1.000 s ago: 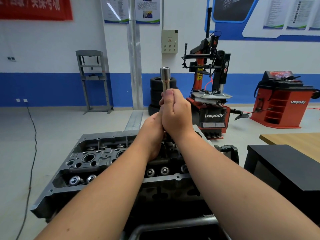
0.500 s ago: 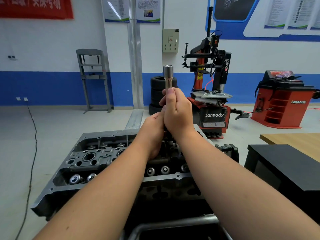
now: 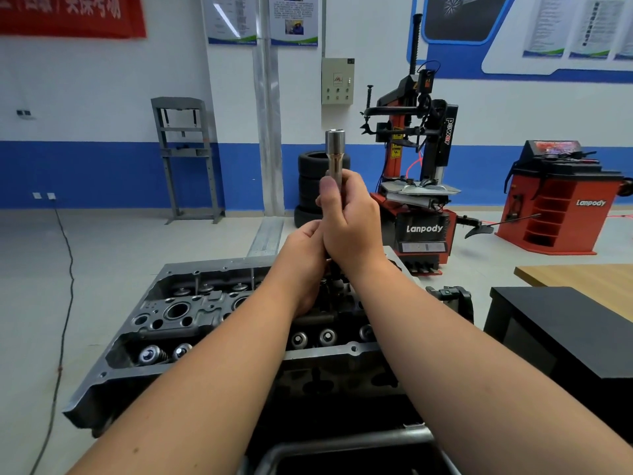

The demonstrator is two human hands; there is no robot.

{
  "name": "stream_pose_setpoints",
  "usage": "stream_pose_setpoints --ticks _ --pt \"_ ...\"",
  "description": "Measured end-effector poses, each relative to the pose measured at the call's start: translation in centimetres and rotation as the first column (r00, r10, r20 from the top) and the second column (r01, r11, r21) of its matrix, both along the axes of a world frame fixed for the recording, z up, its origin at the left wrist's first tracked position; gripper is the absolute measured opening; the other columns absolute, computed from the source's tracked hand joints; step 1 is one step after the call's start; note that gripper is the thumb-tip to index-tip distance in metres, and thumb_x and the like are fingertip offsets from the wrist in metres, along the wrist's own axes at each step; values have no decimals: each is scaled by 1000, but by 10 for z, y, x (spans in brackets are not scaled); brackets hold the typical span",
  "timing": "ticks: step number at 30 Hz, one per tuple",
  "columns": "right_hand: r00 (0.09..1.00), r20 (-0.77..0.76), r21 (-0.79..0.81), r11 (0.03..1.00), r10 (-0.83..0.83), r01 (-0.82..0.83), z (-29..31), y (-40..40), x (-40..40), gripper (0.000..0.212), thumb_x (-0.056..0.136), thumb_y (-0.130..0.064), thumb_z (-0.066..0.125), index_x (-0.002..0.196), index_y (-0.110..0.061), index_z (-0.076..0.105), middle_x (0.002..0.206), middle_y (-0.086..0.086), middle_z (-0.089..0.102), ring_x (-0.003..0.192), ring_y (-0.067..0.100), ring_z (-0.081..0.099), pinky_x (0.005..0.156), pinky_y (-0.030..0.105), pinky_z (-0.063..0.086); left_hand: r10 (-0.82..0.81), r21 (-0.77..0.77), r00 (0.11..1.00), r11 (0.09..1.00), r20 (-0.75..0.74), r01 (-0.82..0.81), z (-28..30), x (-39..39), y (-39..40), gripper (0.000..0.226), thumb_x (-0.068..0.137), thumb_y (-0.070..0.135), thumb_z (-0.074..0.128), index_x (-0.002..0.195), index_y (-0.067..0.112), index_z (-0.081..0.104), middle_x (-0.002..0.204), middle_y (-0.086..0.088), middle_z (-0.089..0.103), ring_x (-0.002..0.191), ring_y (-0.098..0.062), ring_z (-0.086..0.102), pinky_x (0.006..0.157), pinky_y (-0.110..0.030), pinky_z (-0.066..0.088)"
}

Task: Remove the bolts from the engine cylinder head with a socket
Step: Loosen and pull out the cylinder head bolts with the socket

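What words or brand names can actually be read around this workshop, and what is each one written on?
"Lanpody": white letters on the black base of the red and black tyre changer.
"Lanpody": white letters on the side of the red wheel balancer cabinet.
"power": white letters running down the tyre changer's black upright column.
Red banner with yellow characters: cut off, unreadable.
Wall posters and beige control box: print too small.

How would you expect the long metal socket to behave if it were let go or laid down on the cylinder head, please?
The socket looks like solid polished steel, so probably stiff and heavy for its size. Its smooth round barrel would likely roll on the cylinder head or drop into a recess. The right hand grips it with the left hand below, which suggests it may be slippery.
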State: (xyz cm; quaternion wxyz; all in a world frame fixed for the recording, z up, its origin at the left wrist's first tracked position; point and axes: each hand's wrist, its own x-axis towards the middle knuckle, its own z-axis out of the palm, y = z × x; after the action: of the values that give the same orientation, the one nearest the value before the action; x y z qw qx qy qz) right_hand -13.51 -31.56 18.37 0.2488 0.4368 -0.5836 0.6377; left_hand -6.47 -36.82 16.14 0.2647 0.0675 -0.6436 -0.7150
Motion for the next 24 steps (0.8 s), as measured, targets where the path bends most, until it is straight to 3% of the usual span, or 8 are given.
stream_pose_setpoints --ticks 2,4,8,11,16,19,22,24 --pt "1000 -11 -12 1000 -28 28 0 1 0 24 95 -38 63 100 -17 52 77 -13 58 71 -6 58 63 8 43 10 6 1000 1000 -5 -10 -1 0 0 28 107 29 55 120 7 66 106 -14 75 94 -26 66 85 -43 57" --pt "998 -15 -27 997 -68 67 0 1 -1 22 94 -35 65 92 -17 52 72 -14 56 67 -5 57 60 8 41 19 2 1000 1000 -3 -19 -1 -2 -1 32 107 29 56 123 4 63 108 -16 73 97 -28 65 86 -44 56" --pt "999 1 -18 999 -42 42 -1 -1 0 31 100 -35 45 87 -10 58 70 -4 60 66 9 59 58 20 46 -29 5 999 1000 -17 29 0 -1 1 43 108 48 47 118 10 67 99 -7 76 92 -20 70 80 -35 59" --pt "1000 -12 -18 1000 -23 22 -1 -1 0 40 101 -38 40 88 -8 61 73 -2 61 69 10 58 60 19 45 -39 -21 999 999 -5 39 0 0 0 39 109 42 48 111 11 70 93 -5 77 85 -17 70 75 -31 59" --pt "998 -14 -35 997 -67 67 0 2 -1 25 94 -38 65 90 -17 51 70 -14 53 65 -4 54 60 9 40 10 8 1000 1000 -14 -10 -2 -1 0 27 106 29 57 117 6 65 106 -22 73 93 -26 64 81 -40 54" --pt "997 -10 -16 997 -74 74 0 0 0 26 97 -36 53 84 -14 56 70 -9 57 67 2 56 58 11 40 20 38 999 999 -33 -18 -2 -2 0 33 106 35 57 117 3 61 96 -10 71 92 -25 62 80 -40 52" --pt "999 -13 1 999 -37 37 -1 -2 0 40 102 -36 39 87 -8 63 74 -2 62 70 10 60 63 24 47 -43 9 999 999 -29 43 -1 -2 0 44 108 48 47 119 10 66 98 -5 77 90 -18 70 81 -35 58" --pt "999 -20 -13 999 -33 33 -1 -1 0 39 102 -41 40 89 -11 62 73 -7 60 68 5 59 62 19 45 -55 -19 998 998 -14 55 -1 -1 -1 39 109 45 46 112 13 69 94 -3 77 85 -15 70 74 -30 59"
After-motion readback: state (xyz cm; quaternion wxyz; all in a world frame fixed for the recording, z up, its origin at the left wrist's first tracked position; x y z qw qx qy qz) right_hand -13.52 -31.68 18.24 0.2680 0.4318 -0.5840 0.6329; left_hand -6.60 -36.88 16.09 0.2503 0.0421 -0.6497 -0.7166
